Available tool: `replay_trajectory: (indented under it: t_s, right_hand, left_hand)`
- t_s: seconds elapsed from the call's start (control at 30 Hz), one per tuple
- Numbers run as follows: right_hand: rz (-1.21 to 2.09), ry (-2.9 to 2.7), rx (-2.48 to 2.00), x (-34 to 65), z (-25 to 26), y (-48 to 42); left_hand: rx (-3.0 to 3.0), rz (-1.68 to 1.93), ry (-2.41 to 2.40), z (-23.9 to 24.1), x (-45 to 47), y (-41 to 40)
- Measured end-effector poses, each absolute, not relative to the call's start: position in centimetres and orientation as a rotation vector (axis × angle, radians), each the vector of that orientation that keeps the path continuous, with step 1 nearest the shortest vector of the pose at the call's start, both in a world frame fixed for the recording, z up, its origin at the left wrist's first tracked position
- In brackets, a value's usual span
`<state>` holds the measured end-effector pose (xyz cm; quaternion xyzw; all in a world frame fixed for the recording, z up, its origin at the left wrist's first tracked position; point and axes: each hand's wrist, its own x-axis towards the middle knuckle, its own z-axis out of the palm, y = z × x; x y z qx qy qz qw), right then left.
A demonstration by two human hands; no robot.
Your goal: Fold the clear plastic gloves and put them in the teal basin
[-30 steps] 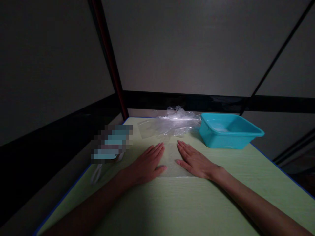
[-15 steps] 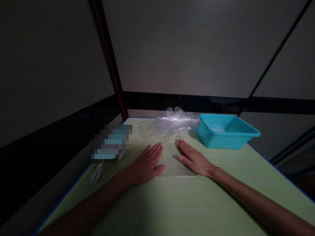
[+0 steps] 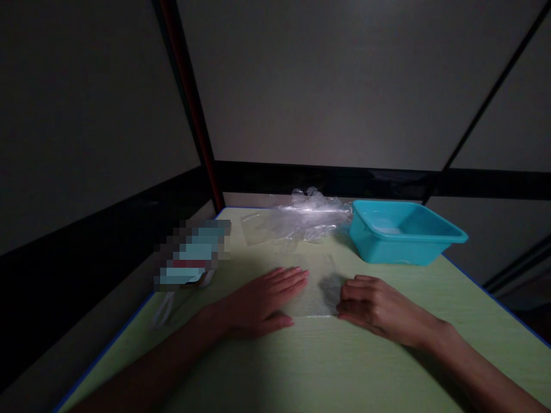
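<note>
A flat clear plastic sheet [image 3: 319,280] lies on the pale green table [image 3: 327,373] between my hands. My left hand [image 3: 262,301] rests flat on the sheet's left part, palm down, fingers stretched out towards the right. At the sheet's right edge my right hand [image 3: 379,307] is curled, its bent fingertips closed on that edge. The dim light hides exactly how the fingers grip.
A crumpled heap of clear plastic bags [image 3: 305,221] lies at the table's far edge. To its right stands a turquoise plastic tub [image 3: 404,241]. A pixelated blue and white item [image 3: 191,258] sits at the left edge, a white loop [image 3: 166,307] below it. Dark panelled walls surround the table.
My right hand pulled back to the right and curled from flat to bent fingers at the sheet's edge. My left hand turned its fingers rightwards across the sheet.
</note>
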<state>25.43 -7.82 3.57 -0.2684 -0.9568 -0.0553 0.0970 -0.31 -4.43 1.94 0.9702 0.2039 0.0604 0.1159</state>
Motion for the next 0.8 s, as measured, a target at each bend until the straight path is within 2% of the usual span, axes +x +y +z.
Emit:
replay_trajectory:
  t_s: [0.37, 0.8]
  right_hand:
    - [-0.462, -2.944, -0.788, 25.75, 3.25, -8.48]
    - [-0.453, -2.952, -0.855, 25.5, 3.17, -8.59]
  left_hand:
    - [2.82, 0.061, 0.551, 2.05, -0.04, -4.63]
    - [2.833, 0.063, 0.526, 1.95, -0.06, -4.67]
